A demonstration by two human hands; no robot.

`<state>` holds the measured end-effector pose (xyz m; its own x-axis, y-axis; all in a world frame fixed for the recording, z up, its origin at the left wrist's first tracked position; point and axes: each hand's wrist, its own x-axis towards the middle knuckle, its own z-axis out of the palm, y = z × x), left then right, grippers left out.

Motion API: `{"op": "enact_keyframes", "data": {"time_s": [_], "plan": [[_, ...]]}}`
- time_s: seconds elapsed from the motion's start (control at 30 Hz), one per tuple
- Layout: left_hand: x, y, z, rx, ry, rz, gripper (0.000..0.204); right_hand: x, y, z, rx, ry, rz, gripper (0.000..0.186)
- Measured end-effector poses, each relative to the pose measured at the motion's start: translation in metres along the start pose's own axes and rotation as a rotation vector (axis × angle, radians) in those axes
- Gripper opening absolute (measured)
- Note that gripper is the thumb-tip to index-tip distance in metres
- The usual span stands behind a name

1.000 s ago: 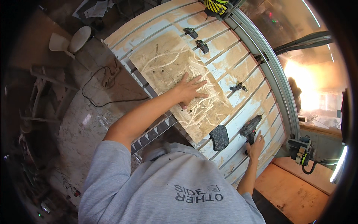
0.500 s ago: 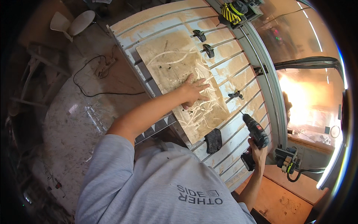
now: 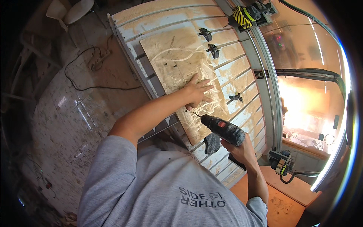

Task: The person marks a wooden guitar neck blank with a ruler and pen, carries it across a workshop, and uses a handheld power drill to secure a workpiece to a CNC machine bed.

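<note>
A flat wooden board (image 3: 170, 43) with curved and criss-cross carved lines lies on the slotted machine bed (image 3: 242, 64). My left hand (image 3: 197, 94) rests on it with the fingers spread, pressing near its middle. Small dark spots, perhaps screws or holes, dot the board above and below that hand. In my right hand (image 3: 242, 151) is a black cordless drill (image 3: 223, 128), gripped by its handle. The drill's thin bit points at the board just below my left hand; whether its tip touches the wood, I cannot tell. A black textured pad (image 3: 212, 143) lies beside the board's near edge, under the drill.
Black clamps (image 3: 213, 50) sit in the bed's slots beyond the board, with another clamp (image 3: 236, 97) nearer the drill. Sawdust covers much of the bed. A metal gantry rail (image 3: 270, 83) runs along the right. On the floor at left lie a cable (image 3: 109, 89) and a white chair (image 3: 79, 11).
My right hand has brought the drill leftward from beside the board to over its near part, with the bit close to my left hand. The left hand stays in place on the board.
</note>
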<state>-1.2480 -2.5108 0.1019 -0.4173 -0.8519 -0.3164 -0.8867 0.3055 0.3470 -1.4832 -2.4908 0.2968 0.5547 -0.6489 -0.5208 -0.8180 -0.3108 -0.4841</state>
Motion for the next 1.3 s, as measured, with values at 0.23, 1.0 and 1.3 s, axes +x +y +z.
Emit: {"op": "enact_keyframes", "data": {"time_s": [0.23, 1.0, 1.3], "plan": [[0.003, -0.002, 0.002, -0.027, -0.023, 0.015, 0.111, 0.012, 0.000, 0.003, 0.032, -0.030, 0.095, 0.027], [0.003, -0.006, 0.009, -0.011, 0.052, 0.031, 0.105, 0.049, -0.039, -0.022, -0.392, -0.171, -0.003, 0.026], [0.005, -0.012, 0.026, -0.065, 0.170, 0.066, 0.087, 0.055, -0.038, -0.015, -0.393, -0.180, 0.017, 0.021]]}}
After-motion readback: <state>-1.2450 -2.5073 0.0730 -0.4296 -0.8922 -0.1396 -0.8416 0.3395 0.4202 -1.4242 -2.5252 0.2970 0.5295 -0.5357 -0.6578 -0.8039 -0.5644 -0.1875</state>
